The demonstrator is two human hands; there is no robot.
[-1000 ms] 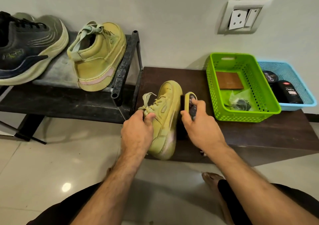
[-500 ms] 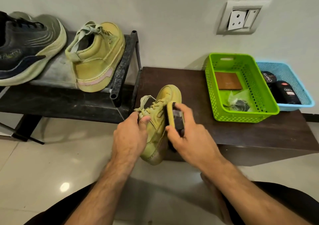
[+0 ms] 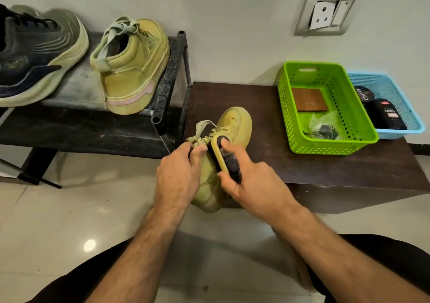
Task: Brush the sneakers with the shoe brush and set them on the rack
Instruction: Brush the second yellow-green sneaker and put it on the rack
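Note:
An olive-yellow sneaker (image 3: 235, 126) lies on its side at the front left corner of the dark low table (image 3: 325, 170), heel hanging over the edge. My left hand (image 3: 179, 174) grips its collar by the laces. My right hand (image 3: 251, 184) holds the shoe brush (image 3: 223, 158), yellow-backed with dark bristles, pressed against the sneaker's upper side. The matching olive sneaker (image 3: 132, 67) stands on the shoe rack (image 3: 167, 79) at the left, heel toward me.
A dark running shoe (image 3: 35, 56) with a pale sole sits on the rack's far left. A green basket (image 3: 325, 144) and a blue basket (image 3: 409, 116) holding polish containers stand at the table's right. Glossy tile floor lies below; a wall socket is above.
The right hand brought the brush from beside the sneaker onto its side and swept it across toward the laces. The sneaker shifted slightly toward me under the left hand's grip.

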